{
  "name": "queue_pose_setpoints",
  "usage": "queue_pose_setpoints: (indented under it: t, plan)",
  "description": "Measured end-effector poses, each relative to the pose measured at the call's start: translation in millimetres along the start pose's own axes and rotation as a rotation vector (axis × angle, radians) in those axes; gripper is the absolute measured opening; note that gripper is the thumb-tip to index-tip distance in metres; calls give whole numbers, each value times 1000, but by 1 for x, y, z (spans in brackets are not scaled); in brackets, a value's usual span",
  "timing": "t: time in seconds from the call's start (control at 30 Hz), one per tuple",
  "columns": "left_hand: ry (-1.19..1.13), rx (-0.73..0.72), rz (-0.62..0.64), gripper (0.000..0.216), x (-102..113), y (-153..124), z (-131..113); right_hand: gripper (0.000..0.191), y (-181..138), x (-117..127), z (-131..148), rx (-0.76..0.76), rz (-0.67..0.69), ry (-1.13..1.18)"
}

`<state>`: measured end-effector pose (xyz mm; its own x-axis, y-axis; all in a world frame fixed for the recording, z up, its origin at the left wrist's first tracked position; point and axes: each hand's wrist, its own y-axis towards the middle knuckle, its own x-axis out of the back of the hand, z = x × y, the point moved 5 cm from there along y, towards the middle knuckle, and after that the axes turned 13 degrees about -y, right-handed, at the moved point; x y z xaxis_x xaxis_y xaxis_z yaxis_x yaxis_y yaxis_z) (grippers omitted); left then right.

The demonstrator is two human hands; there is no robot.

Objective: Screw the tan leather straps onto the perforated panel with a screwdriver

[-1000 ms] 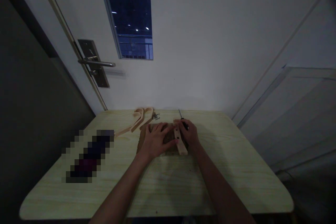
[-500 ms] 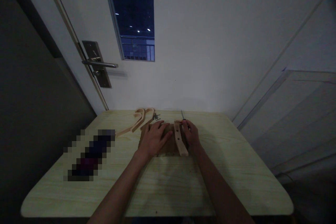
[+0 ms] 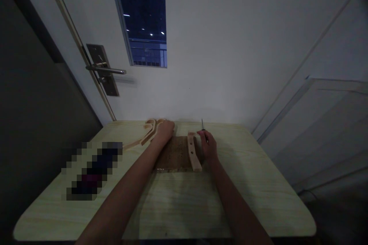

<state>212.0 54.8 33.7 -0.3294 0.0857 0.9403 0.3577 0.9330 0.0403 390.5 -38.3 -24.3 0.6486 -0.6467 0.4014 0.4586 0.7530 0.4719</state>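
Observation:
A brown cork-like board (image 3: 176,153) lies on the light wooden table (image 3: 178,203). A pale wooden strip with holes (image 3: 193,151) lies along the board's right edge. My left hand (image 3: 166,129) reaches past the board to the far edge, over small metal parts beside two curved wooden pieces (image 3: 148,133); its fingers are curled and what they touch is hidden. My right hand (image 3: 209,146) rests beside the strip with its fingers closed on a thin dark-handled screwdriver (image 3: 202,126) that points away from me.
A blurred-out dark object (image 3: 92,170) lies on the table's left side. Behind the table stands a white door with a metal lever handle (image 3: 105,70) and a narrow dark window (image 3: 143,15). The table's right edge drops off next to a white wall panel.
My left hand has left the board and moved forward to the far edge by the curved pieces. The board now shows uncovered. My right hand has stayed by the strip.

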Motion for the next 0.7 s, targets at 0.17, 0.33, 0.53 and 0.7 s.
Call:
queue_pose_setpoints:
  t: [0.17, 0.33, 0.53, 0.7]
  plan:
    - [-8, 15, 3, 24, -7, 8, 2, 38, 3, 1, -2, -4, -20, 1]
    - [-89, -38, -68, 19, 1, 6, -2, 35, 2, 1, 1, 16, 8, 9]
    - [-294, -145, -151, 18, 10, -18, -10, 29, 0, -1, 3, 55, 66, 24]
    - [-484, -151, -176, 11, 2, -48, -10, 23, -1, -3, 5, 97, 85, 41]
